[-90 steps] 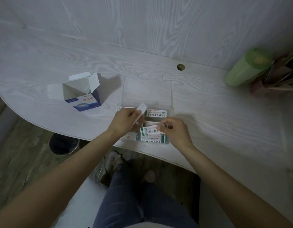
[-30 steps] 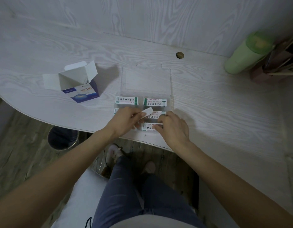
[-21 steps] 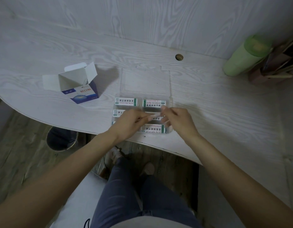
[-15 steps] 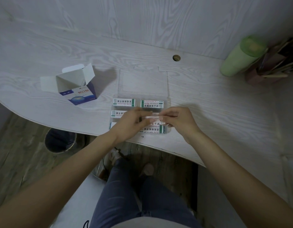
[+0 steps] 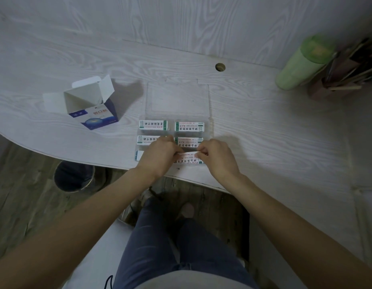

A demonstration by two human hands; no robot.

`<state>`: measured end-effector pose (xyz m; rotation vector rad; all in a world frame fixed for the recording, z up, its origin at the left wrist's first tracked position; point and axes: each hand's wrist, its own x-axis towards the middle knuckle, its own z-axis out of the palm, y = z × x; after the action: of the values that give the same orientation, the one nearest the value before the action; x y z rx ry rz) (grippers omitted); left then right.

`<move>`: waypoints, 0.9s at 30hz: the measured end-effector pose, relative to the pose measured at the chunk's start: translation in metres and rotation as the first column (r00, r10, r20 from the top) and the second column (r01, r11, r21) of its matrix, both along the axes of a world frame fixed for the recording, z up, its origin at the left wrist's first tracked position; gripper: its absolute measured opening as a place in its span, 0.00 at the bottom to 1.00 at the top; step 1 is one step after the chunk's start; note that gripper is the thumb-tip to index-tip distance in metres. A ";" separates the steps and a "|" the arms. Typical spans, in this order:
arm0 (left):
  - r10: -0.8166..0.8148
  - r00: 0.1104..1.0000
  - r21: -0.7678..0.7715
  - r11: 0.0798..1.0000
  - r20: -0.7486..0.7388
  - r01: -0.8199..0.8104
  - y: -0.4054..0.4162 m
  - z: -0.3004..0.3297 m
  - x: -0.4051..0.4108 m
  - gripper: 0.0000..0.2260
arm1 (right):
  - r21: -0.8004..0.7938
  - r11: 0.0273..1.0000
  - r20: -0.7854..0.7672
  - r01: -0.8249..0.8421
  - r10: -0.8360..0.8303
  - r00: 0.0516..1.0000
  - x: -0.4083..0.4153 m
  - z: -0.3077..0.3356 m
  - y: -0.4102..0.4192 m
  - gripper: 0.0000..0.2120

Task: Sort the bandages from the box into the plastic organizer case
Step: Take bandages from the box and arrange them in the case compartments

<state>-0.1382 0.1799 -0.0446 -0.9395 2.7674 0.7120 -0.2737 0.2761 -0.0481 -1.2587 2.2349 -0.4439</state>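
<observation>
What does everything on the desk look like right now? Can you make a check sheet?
Surface: pale wood-grain desk with a curved near edge and a round hole near the wall.
Job's things: box open, flaps up, on the left. Clear case lies open, lid flat toward the wall; bandages show in all six compartments.
Clutter: green bottle and a brown holder of sticks, far right.
Hands: left hand and right hand each pinch an end of one bandage over the near right compartment.
Cables: nothing seen.
Surroundings: wood-grain wall behind; a dark bin on the floor under the desk edge.
</observation>
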 end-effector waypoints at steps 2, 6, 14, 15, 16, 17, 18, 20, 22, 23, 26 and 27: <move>-0.008 1.000 -0.052 0.999 0.019 0.009 -0.001 -0.002 -0.001 0.12 | 0.043 0.998 -0.054 -0.040 0.043 0.998 0.000 0.000 0.000 0.06; -0.017 0.995 -0.125 0.992 0.095 0.028 -0.001 -0.004 -0.002 0.12 | 0.090 0.993 -0.143 -0.080 0.093 0.985 0.001 -0.002 0.001 0.07; 0.024 0.984 -0.175 0.984 0.178 0.008 0.000 -0.007 -0.010 0.11 | 0.153 0.982 -0.190 -0.116 0.144 0.971 0.000 -0.005 -0.002 0.08; 0.030 0.983 -0.178 0.984 0.183 0.003 0.000 -0.007 -0.011 0.10 | 0.161 0.980 -0.196 -0.119 0.150 0.969 0.000 -0.005 -0.002 0.09; 0.036 0.982 -0.179 0.984 0.186 -0.002 0.000 -0.008 -0.012 0.10 | 0.170 0.978 -0.199 -0.123 0.157 0.967 -0.001 -0.005 -0.003 0.09; 0.039 0.981 -0.176 0.984 0.192 -0.005 0.000 -0.007 -0.012 0.10 | 0.176 0.976 -0.199 -0.126 0.160 0.967 -0.001 -0.004 -0.003 0.09; 0.041 0.979 -0.167 0.986 0.199 -0.008 -0.001 -0.007 -0.012 0.10 | 0.180 0.976 -0.195 -0.126 0.161 0.967 -0.002 -0.004 -0.004 0.08; 0.056 0.976 -0.143 0.989 0.210 -0.026 -0.002 -0.005 -0.013 0.12 | 0.180 0.974 -0.194 -0.135 0.170 0.966 -0.002 -0.002 -0.003 0.08; 0.066 0.974 -0.143 0.989 0.215 -0.035 -0.002 -0.004 -0.014 0.14 | 0.183 0.972 -0.207 -0.148 0.185 0.961 -0.001 -0.001 -0.003 0.08; 0.063 0.974 -0.154 0.988 0.219 -0.029 -0.002 -0.004 -0.015 0.14 | 0.184 0.972 -0.211 -0.147 0.185 0.960 -0.001 -0.001 -0.004 0.08; 0.056 0.971 -0.182 0.983 0.232 -0.014 -0.002 -0.005 -0.017 0.14 | 0.193 0.973 -0.199 -0.129 0.168 0.965 -0.001 0.000 -0.007 0.10; 0.057 0.970 -0.189 0.982 0.235 -0.012 -0.002 -0.005 -0.017 0.14 | 0.197 0.973 -0.195 -0.121 0.160 0.968 -0.001 0.001 -0.008 0.11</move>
<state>-0.1555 0.1777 -0.0492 -1.0346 2.6405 0.3199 -0.2742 0.2683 -0.0470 -1.4083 2.2760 -0.0494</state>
